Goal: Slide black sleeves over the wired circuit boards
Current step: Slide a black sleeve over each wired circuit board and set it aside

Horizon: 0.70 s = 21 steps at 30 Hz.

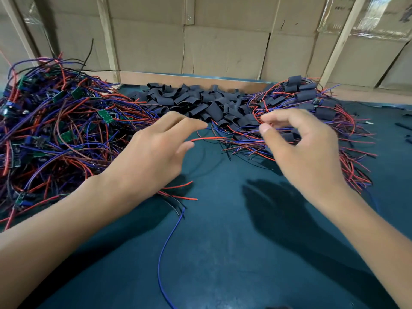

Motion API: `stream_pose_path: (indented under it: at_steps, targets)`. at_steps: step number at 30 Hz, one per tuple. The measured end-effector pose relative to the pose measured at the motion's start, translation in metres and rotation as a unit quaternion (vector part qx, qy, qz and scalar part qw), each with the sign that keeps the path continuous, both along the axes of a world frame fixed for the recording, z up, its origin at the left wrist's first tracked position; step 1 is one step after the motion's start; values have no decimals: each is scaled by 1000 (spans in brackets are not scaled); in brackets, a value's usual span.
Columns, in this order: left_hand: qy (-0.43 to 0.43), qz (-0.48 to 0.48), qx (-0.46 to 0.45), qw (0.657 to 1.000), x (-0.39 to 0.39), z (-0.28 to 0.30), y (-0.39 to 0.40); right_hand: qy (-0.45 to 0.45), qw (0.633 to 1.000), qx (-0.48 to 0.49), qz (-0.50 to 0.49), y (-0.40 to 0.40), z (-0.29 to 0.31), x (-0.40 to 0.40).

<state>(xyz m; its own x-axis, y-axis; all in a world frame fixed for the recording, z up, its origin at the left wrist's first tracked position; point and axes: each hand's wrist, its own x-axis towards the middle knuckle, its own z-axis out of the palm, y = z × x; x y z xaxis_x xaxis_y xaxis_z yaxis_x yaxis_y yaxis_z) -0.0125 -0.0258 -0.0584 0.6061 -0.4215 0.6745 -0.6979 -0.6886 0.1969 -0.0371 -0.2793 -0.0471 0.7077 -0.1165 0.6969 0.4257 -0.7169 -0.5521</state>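
A heap of black sleeves (196, 101) lies at the back middle of the table. To the left is a tangled pile of bare green circuit boards (66, 121) with red, blue and purple wires. To the right lies a pile of sleeved boards (307, 94) with wires fanning out. My left hand (153, 152) hovers palm down with straight, spread fingers just in front of the sleeve heap, holding nothing. My right hand (303, 143) hangs above the wires of the right pile, its fingers loosely curled, thumb and forefinger apart and nothing between them.
The table (223, 253) has a dark teal mat. A loose blue wire (165, 246) curls across its front middle, and red wire ends (182, 192) stick out by my left wrist. Cardboard sheets and wooden battens (223, 47) form the back wall.
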Motion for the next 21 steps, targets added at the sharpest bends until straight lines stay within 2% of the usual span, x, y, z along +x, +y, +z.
stream_pose_path:
  at_steps: [4, 6, 11, 16, 21]
  targets:
    - [-57, -87, -25, 994, -5, -6, -8, 97, 979, -23, 177, 13, -6, -8]
    - [-66, -115, -26, 991, -5, -9, -9, 122, 969, -54, 207, 16, -11, -7]
    - [-49, -154, -46, 986, -2, -11, -8, 54, 971, -164, 165, 17, -19, 0]
    - [-56, -229, 4, 972, 0, -13, -4, 61, 966, -179, 176, 15, -21, 2]
    - [43, -127, -39, 990, 1, -12, -5, 15, 979, -196, 54, 7, -16, 6]
